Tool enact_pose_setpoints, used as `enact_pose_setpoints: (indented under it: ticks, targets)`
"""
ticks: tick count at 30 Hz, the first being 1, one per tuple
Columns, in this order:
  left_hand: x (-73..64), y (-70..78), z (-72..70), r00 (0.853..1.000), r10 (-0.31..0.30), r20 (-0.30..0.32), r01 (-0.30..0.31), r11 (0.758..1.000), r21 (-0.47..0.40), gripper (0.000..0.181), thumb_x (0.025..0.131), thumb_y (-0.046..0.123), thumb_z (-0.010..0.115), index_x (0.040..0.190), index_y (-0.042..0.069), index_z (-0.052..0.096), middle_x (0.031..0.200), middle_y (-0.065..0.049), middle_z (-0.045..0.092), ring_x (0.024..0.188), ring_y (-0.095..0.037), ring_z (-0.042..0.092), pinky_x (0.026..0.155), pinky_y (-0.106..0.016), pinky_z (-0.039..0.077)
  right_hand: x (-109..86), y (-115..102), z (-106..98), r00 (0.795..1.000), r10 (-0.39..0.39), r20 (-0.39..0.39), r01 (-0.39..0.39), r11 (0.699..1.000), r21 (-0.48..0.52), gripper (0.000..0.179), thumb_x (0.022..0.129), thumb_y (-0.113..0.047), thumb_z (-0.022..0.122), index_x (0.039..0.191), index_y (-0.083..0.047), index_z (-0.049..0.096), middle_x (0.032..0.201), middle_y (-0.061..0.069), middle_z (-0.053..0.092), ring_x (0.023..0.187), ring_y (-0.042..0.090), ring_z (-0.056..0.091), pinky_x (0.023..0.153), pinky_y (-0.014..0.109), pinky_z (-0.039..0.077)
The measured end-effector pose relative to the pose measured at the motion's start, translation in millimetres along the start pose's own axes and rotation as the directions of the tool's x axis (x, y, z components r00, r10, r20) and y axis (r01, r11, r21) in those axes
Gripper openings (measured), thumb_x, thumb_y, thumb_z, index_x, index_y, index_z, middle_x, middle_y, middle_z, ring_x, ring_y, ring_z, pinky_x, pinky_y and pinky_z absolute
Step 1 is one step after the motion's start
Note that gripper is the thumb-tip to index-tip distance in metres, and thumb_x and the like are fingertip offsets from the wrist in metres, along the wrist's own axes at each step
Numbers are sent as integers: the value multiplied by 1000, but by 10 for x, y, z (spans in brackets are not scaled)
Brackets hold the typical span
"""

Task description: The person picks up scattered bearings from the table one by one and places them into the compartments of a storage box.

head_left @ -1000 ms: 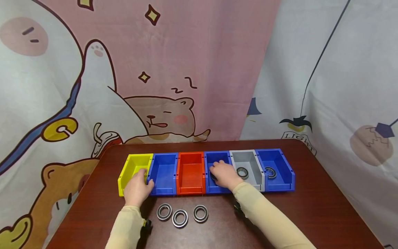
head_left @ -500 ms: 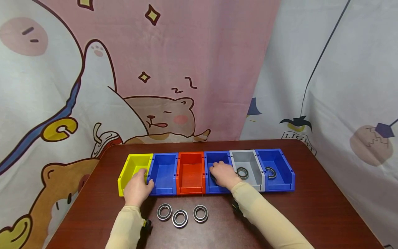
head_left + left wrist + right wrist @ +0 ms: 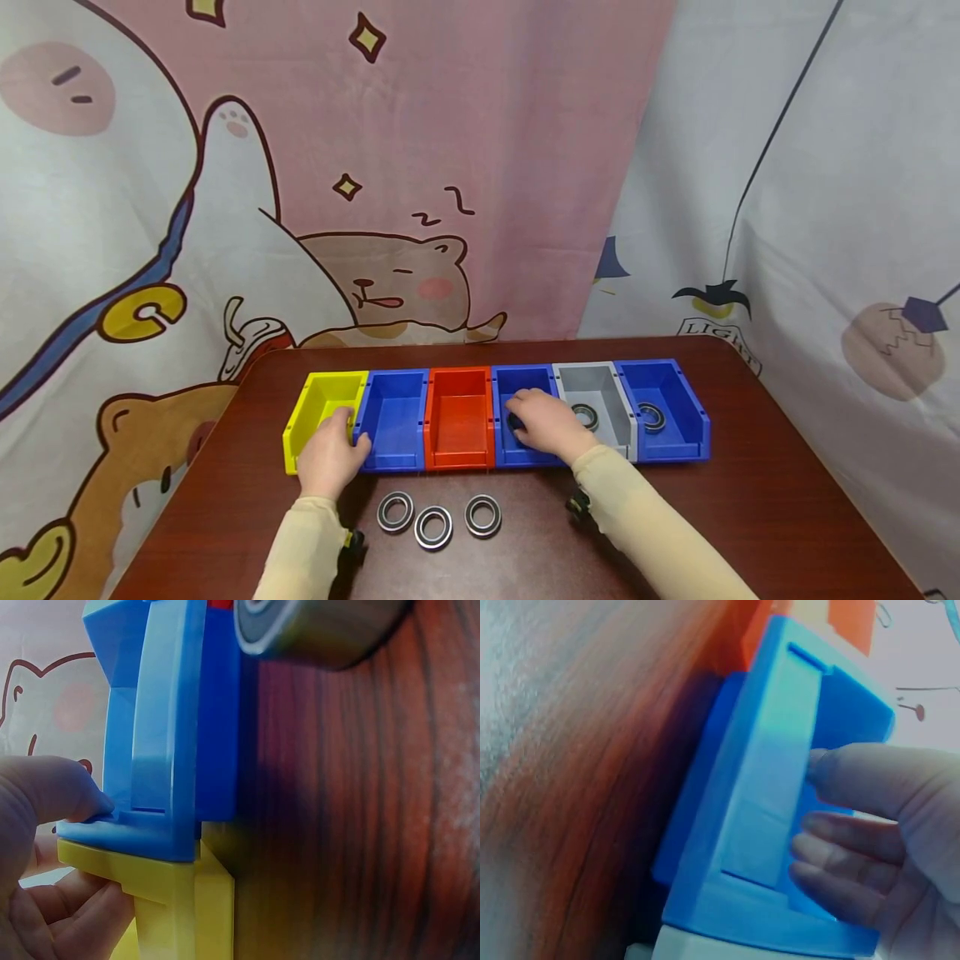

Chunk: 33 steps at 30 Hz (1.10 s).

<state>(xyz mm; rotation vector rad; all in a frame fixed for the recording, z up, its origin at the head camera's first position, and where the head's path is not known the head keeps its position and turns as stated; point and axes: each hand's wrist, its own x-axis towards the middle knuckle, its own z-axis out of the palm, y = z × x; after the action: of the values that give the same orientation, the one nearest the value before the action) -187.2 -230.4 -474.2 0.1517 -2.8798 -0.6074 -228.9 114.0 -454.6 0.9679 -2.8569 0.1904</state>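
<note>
My left hand (image 3: 330,456) grips the adjoining walls of the yellow bin (image 3: 297,433) and the blue bin (image 3: 395,417) beside it. In the left wrist view its thumb presses inside the blue bin, with the other fingers on the yellow side. My right hand (image 3: 546,423) reaches into another blue bin (image 3: 739,825), between the red bin (image 3: 461,417) and the grey bin (image 3: 615,417). A dark bearing (image 3: 515,421) shows partly at its fingertips, mostly hidden by the hand. In the right wrist view thumb and fingers stand apart, loosely bent, with nothing visible between them.
Three bearings, a left one (image 3: 395,512), a middle one (image 3: 433,527) and a right one (image 3: 483,516), lie on the brown table (image 3: 757,500) before the bins. Single bearings lie in the grey bin and in the far-right blue bin (image 3: 693,433). A printed curtain (image 3: 525,167) hangs behind.
My right hand has shifted slightly to the right within the blue bin, showing a little more of the dark bearing. The left hand keeps its place.
</note>
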Motion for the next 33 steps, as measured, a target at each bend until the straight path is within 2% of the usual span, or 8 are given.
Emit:
enact_pose_setpoints:
  ticks: [6,10,13,16,21,27,33]
  targets:
    - [-10,3,-8,1000,0,2,0,1000,-2,53,85,24,71,129,-2,56,116,-26,65,93,-39,64,78,-57,53,-123,14,-89,998,48,-32,-42,986,160,37,86,-18,76,121,-8,69,120,11,67,113,29,61,95,45,50]
    - [-16,2,-13,1000,3,-5,-3,1000,1,53,85,24,71,129,-2,56,115,-26,65,92,-39,64,77,-57,53,-219,26,-138,992,101,-72,-81,969,232,39,87,-19,76,124,-11,69,123,9,66,114,27,61,96,47,50]
    - [-21,1,-19,1000,-1,0,1,1000,3,53,85,23,71,129,-2,56,115,-26,65,92,-39,64,77,-57,53,-288,46,-175,985,110,-130,-72,961,265,39,86,-18,77,124,-10,69,120,9,67,110,27,63,94,46,51]
    - [-24,6,-27,1000,-3,8,3,1000,4,53,86,23,71,129,-3,55,116,-26,65,92,-39,64,77,-57,53,-357,81,-210,978,115,-176,-61,956,288,39,86,-16,77,123,-8,69,119,9,68,109,26,64,93,46,51]
    - [-18,14,-29,1000,3,-3,-3,1000,5,53,85,24,71,129,-2,56,115,-26,65,92,-39,64,76,-56,53,-496,170,-266,967,164,-196,-96,944,315,41,86,-15,77,125,-10,68,120,8,68,108,26,65,91,47,52]
    - [-15,27,-24,1000,6,-9,-6,1000,6,53,85,24,71,128,-2,56,115,-26,65,92,-40,64,76,-56,53,-699,350,-337,946,195,-259,-105,941,322,41,86,-12,77,126,-6,67,119,10,68,100,24,67,82,45,56]
    - [-12,31,-24,1000,3,-5,-3,1000,6,53,85,24,71,129,-2,56,116,-26,65,94,-39,64,77,-57,53,-920,567,-445,924,264,-277,-176,937,303,44,87,-10,74,129,-4,63,117,12,69,99,30,67,81,48,55]
